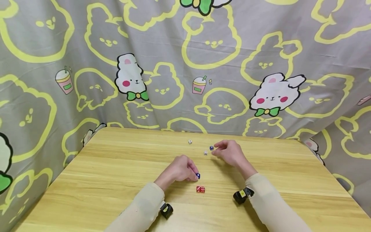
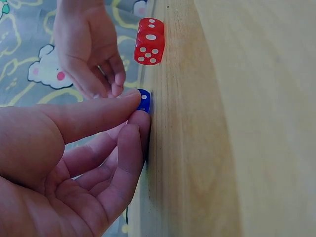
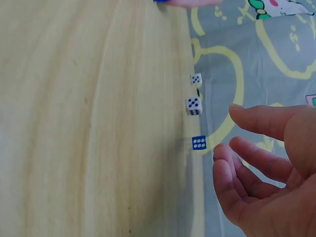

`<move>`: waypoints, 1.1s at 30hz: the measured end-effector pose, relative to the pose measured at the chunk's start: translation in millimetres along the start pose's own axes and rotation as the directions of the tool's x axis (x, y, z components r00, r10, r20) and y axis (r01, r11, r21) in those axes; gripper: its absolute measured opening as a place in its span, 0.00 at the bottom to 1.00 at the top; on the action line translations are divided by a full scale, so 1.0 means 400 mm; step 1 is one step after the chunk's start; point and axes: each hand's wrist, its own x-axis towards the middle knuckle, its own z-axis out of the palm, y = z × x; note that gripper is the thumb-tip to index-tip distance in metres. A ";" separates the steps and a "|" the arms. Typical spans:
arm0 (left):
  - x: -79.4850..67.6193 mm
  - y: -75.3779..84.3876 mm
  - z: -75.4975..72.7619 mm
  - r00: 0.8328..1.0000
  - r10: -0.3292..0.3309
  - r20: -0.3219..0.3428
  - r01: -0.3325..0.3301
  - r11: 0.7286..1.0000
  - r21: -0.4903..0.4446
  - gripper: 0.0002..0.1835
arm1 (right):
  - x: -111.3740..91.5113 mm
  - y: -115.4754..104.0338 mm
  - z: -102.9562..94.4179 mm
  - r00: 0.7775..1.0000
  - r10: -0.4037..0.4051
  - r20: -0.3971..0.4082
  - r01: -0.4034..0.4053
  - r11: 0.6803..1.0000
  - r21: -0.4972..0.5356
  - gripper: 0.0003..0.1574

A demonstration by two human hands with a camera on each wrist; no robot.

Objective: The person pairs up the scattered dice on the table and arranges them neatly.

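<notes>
My left hand (image 1: pixel 181 169) pinches a blue die (image 2: pixel 144 100) between thumb and fingers, low at the wooden tabletop. Two red dice (image 1: pixel 200 189) sit side by side, touching, just nearer to me than that hand. Farther back, my right hand (image 1: pixel 231 152) hovers with thumb and fingers apart and nothing between them. Beside its fingertips lies a second blue die (image 1: pixel 211 148), six pips facing the right wrist camera. A white die (image 1: pixel 205 152) rests close to this blue one. Another white die (image 1: pixel 190 141) lies farther back and to the left.
The wooden table (image 1: pixel 116 161) ends at the back against a grey curtain (image 1: pixel 168 77) with yellow cartoon outlines. A black wrist camera (image 1: pixel 166 211) is strapped on the left sleeve, and another black camera (image 1: pixel 240 197) on the right.
</notes>
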 end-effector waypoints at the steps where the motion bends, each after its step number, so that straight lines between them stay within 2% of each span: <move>1: 0.001 0.000 0.000 1.000 -0.002 0.001 0.002 1.000 0.002 0.09 | 0.005 0.001 0.000 1.000 0.007 0.001 -0.007 1.000 0.000 0.22; 13: -0.002 -0.002 0.000 1.000 0.009 -0.003 -0.009 1.000 0.007 0.09 | 0.041 0.015 0.022 0.994 0.105 0.017 -0.105 0.994 -0.015 0.24; 33: -0.002 -0.004 0.001 1.000 0.016 -0.001 -0.016 1.000 0.012 0.09 | 0.086 0.017 0.035 0.984 0.176 -0.027 -0.178 0.983 -0.042 0.17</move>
